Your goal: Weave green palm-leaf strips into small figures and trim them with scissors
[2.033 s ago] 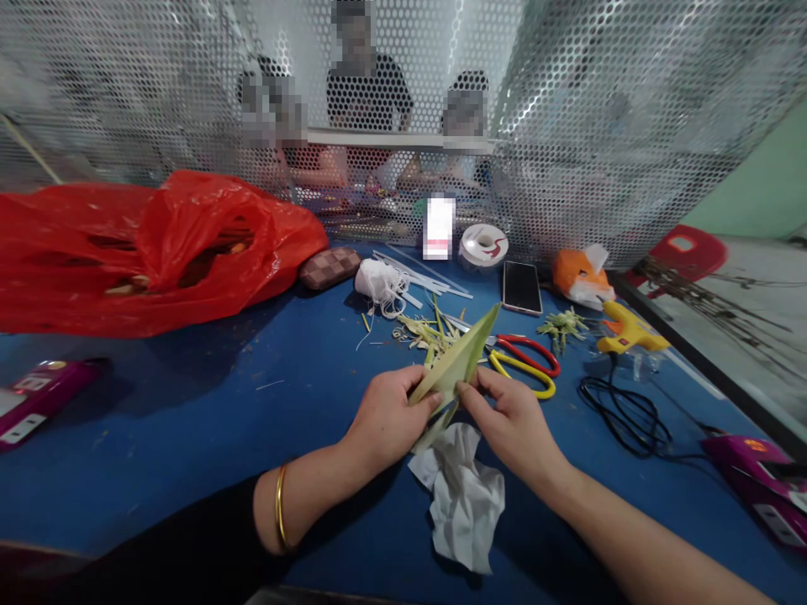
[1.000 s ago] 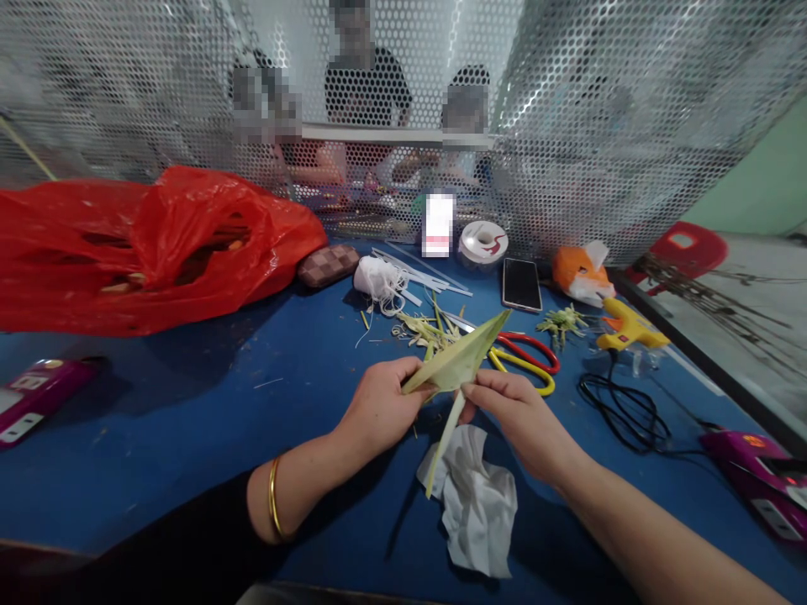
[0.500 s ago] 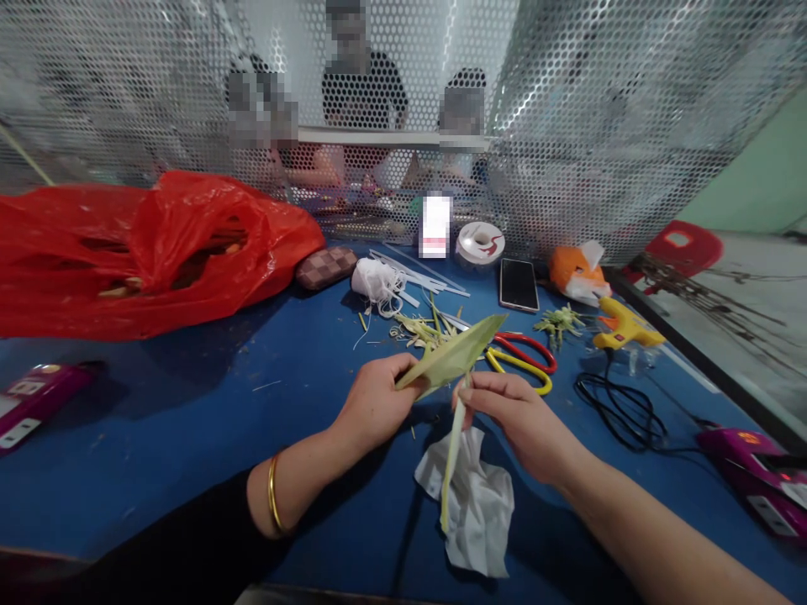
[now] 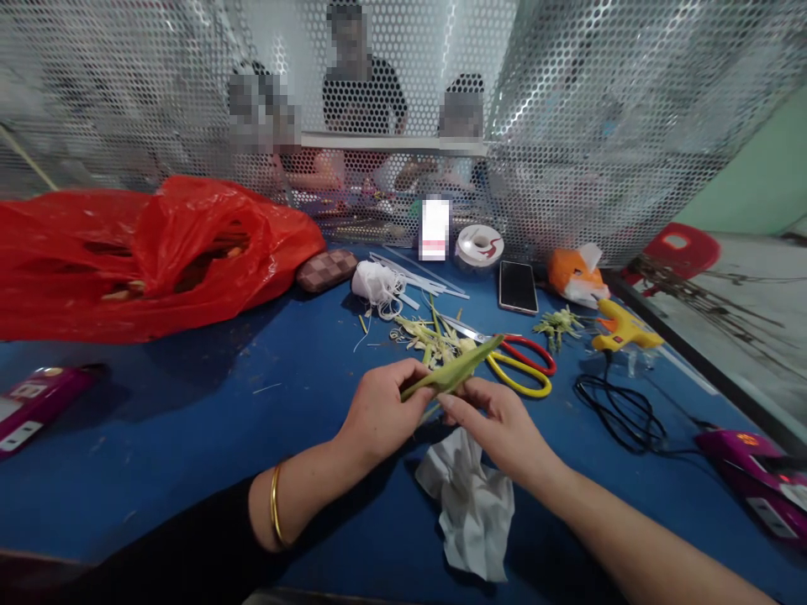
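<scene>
My left hand (image 4: 386,412) is closed on the base of a pale green leaf (image 4: 463,368), which is folded lengthwise and points up to the right. From the right, my right hand (image 4: 498,420) pinches at the leaf's underside, thumb close to the left thumb. A bit of green strip shows below the two thumbs; most of it is hidden by the fingers. Just under my hands lies a crumpled white tissue (image 4: 472,512). Beyond the leaf are a heap of green and yellowish plant scraps (image 4: 432,336) and scissors (image 4: 520,374) with one red and one yellow handle loop.
At the left a red plastic bag (image 4: 252,277) bulges beside a checkered case (image 4: 328,270). White string (image 4: 375,281), a ribbon spool (image 4: 479,245), a phone (image 4: 518,286) and a tissue pack (image 4: 575,273) line the back. A yellow glue gun (image 4: 624,328) trails a black cord at right.
My right hand has moved up and left to the leaf. The pale strip that hung from it over the tissue no longer hangs there. The leaf has tipped lower and narrower.
</scene>
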The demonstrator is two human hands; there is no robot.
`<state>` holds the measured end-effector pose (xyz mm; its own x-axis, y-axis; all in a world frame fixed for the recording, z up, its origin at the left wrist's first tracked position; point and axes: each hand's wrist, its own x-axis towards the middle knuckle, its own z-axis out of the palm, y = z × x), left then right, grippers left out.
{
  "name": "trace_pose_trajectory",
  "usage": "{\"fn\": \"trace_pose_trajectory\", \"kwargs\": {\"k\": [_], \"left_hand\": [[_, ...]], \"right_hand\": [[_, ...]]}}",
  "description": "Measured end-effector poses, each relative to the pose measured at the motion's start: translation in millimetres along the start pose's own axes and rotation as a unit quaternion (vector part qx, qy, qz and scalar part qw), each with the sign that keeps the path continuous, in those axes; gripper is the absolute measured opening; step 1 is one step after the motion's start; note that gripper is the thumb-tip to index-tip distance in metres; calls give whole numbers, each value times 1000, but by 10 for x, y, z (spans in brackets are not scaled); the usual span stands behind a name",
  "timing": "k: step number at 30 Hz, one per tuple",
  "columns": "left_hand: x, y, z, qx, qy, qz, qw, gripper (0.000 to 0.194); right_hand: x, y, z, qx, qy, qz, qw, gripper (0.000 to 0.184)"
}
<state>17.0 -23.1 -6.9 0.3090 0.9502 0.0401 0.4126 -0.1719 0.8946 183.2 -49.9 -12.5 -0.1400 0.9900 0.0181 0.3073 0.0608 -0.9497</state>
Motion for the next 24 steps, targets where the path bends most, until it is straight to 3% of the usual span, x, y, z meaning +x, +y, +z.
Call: {"fn": "trace_pose_trajectory", "kwargs": {"k": [3,5,19,24], "left_hand": [[-29,9,5,48,6,29,998,12],[-36,21,4,63,11,36,997,13],[-2,-14,-34,66,14,28,997,14],[41,-57,-65,75,40,28,996,14]], "right_hand": [[11,75,14,-62,83,-5,995,31],[19,118,10,-72,94,3,993,31],[20,32,-24,110,28,69,991,37],[-23,-40,-24,163,14,68,984,33]]}}
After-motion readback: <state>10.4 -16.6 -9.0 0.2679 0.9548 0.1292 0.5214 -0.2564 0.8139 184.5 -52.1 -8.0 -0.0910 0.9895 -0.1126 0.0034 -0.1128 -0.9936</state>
